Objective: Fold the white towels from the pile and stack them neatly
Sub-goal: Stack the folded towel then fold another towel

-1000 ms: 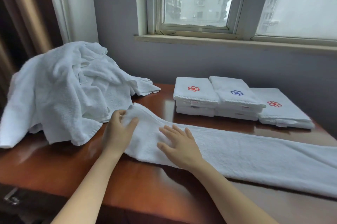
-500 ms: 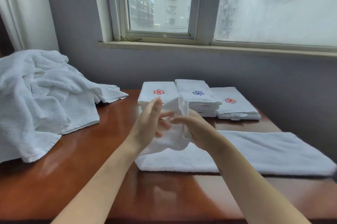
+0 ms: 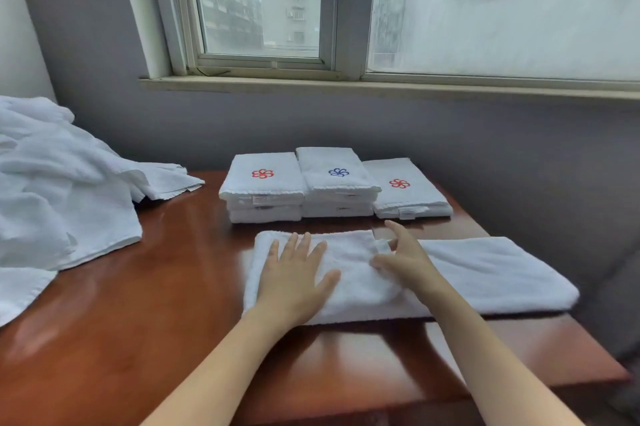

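A long white towel [image 3: 485, 273] lies across the wooden table [image 3: 138, 321], its left end folded over onto itself. My left hand [image 3: 294, 276] presses flat on that folded part with spread fingers. My right hand [image 3: 405, 259] rests at the fold's right edge, fingers loosely curved over the cloth corner. Behind it stand three stacks of folded towels [image 3: 336, 183], two with red flower marks and one with a blue mark. The loose pile of white towels [image 3: 59, 190] sits at the left.
A grey wall and a window sill [image 3: 381, 86] run behind the table. The table's right edge [image 3: 588, 339] drops off close to the towel's right end. Bare wood shows in front of my hands and between pile and towel.
My hands lifted the towel's left end, carried it rightward and laid it down onto the towel. Both hands now lie on the fold. The view has swung right.
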The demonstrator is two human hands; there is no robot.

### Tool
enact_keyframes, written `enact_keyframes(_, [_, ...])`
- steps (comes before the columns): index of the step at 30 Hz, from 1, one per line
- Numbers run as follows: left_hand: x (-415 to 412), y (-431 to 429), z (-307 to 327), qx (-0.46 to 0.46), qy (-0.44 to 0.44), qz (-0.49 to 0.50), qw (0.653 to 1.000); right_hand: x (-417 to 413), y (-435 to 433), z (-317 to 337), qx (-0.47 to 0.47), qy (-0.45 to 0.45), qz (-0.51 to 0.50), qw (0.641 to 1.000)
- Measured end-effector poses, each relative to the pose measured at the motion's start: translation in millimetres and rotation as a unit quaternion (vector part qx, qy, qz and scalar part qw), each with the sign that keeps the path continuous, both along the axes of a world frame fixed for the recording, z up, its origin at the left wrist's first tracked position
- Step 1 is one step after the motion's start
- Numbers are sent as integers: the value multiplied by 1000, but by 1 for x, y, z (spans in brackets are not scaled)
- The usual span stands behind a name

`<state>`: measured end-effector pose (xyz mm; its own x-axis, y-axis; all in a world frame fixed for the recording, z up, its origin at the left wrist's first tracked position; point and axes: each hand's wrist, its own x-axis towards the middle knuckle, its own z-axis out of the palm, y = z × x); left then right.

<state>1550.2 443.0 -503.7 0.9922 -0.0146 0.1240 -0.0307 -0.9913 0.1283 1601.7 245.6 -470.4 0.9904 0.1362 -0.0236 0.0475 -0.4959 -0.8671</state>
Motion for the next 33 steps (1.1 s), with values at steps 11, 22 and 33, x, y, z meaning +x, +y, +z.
enact_keyframes(11, [-6,26,-1,7,5,-9,1000,-18,23,-32,-309,-151,150,927])
enact_keyframes(22, [-60,150,3,17,26,60,998,-51,155,-38,-283,-184,219,915])
enact_keyframes(33, [-51,111,19,-21,31,86,996,-40,138,-22,-244,-145,220,933])
